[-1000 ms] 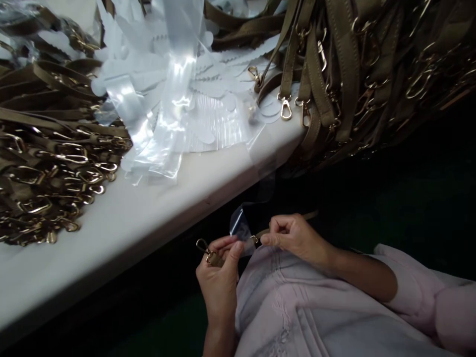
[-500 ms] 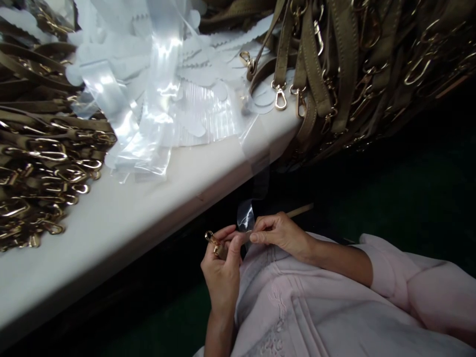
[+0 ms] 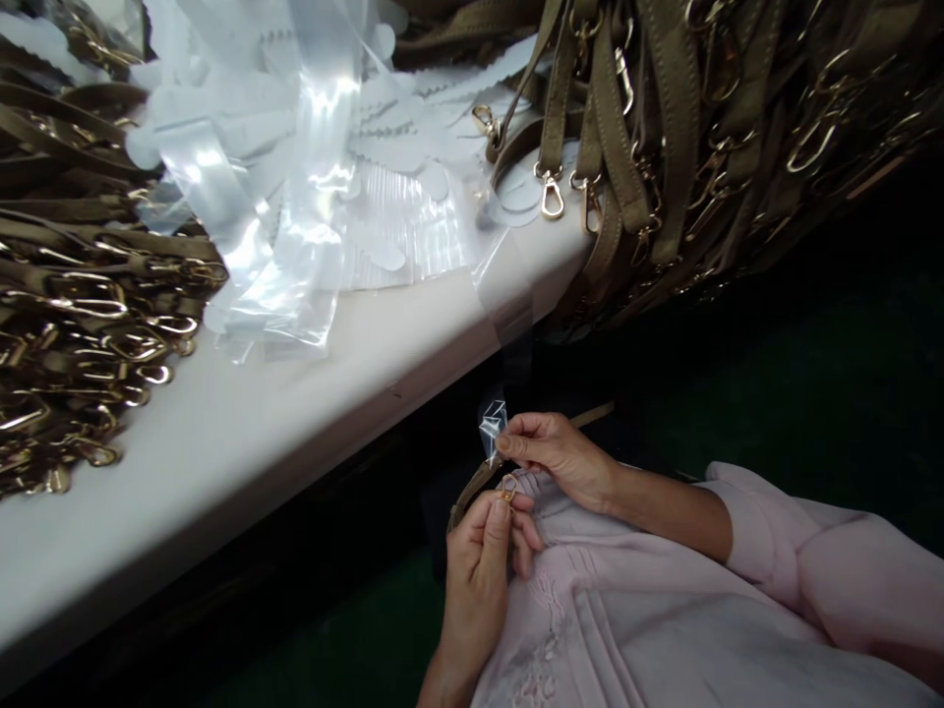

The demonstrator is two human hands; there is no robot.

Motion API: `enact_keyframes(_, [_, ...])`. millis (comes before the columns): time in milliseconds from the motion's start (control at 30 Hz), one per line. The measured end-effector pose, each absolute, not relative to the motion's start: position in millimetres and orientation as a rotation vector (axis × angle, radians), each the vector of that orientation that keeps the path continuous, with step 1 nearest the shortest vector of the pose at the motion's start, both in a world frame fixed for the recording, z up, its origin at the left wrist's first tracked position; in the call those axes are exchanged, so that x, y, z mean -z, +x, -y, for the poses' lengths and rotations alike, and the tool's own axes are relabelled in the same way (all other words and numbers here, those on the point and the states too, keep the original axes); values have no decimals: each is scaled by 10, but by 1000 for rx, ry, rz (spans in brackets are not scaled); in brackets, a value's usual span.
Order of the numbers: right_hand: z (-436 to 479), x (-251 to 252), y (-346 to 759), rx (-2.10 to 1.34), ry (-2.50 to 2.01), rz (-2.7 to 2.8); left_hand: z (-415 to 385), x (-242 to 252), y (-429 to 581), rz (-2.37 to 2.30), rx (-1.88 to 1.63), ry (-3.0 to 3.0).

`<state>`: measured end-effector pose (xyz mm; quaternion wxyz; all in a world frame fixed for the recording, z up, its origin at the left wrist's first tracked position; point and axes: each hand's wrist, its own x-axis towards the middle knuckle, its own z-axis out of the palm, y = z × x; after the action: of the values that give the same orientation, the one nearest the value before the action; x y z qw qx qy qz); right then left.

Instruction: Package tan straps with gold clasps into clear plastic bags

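My left hand (image 3: 483,560) is closed, its thumb and fingers pinching a small gold swivel clasp (image 3: 508,486) above my lap. A brown strap (image 3: 472,492) curves behind the left fingers up toward my right hand. Just above and to the right, my right hand (image 3: 564,457) is closed in a pinch on a clear plastic sleeve (image 3: 493,423), which sticks up past the fingertips. The strap's upper end meets the sleeve there; whether the right fingers also grip the strap is hidden.
On the white table (image 3: 398,344) lie clear plastic sleeves (image 3: 324,187) and white paper pieces (image 3: 243,93). Brown straps with gold clasps (image 3: 81,324) are piled at left. More straps (image 3: 675,128) hang over the table's edge at right. A thin light-coloured strip (image 3: 594,413) shows behind my right hand.
My left hand has moved right and down, and the gold clasp has turned to face up between its fingers. The brown strap behind it now shows. My right hand has risen slightly.
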<state>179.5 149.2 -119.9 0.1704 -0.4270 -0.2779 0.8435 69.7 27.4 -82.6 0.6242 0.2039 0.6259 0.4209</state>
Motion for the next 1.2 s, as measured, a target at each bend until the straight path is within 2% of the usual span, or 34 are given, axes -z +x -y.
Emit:
enact_keyframes(233, [-1463,1169,1812,-2422,-1151,823,-300,863,700,-1602,-1013,558])
enact_keyframes(400, [-1406,1207,1815,-2340,-1048,1047,-325,864,673,-1705,-1005,686])
enact_keyframes(533, [-1364,1272,1803,-2201,-1029,1230,-356,887,689,-1634,-1035,576])
enact_keyframes(667, [-1369,1327,1832,-2293,-1053,1159,-331,929,696,-1506,-1048,477])
enact_keyframes(833, [-1411,1408,1907,-2314,-1157,1033,-190,994,572,-1796,-794,842])
enact_keyframes(1033, [-1400,1448,1927,-2240,-913,1438,-175,972,482,-1929,-755,1052])
enact_keyframes(1200, [-1411,1371,1900,-2418,-697,1430,-336,945,480,-1790,-857,759])
